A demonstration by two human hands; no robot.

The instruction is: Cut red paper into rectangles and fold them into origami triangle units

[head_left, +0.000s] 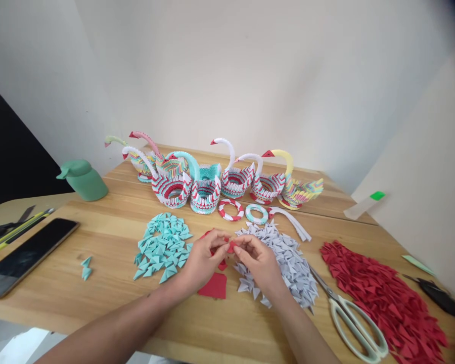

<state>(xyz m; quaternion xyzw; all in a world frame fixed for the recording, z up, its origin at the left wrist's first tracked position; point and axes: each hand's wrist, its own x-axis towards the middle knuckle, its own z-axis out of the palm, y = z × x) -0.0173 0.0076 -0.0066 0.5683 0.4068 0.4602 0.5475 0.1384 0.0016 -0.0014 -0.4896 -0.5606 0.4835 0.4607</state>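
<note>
Between my fingertips, at the middle of the table, is a small folded piece of red paper. My left hand pinches it from one side and my right hand from the other. Just below my left hand lies a flat red paper rectangle. More red paper pieces sit partly hidden behind my fingers. A pile of teal folded triangles spreads left of my hands. On the right, beside and partly behind my right hand, is a pile of pale grey-lilac folded triangles.
Several folded-paper swans stand along the back, with a red-and-white ring, a teal-and-white ring and a loose white swan neck before them. Scissors and red triangles lie right; a phone and green container left.
</note>
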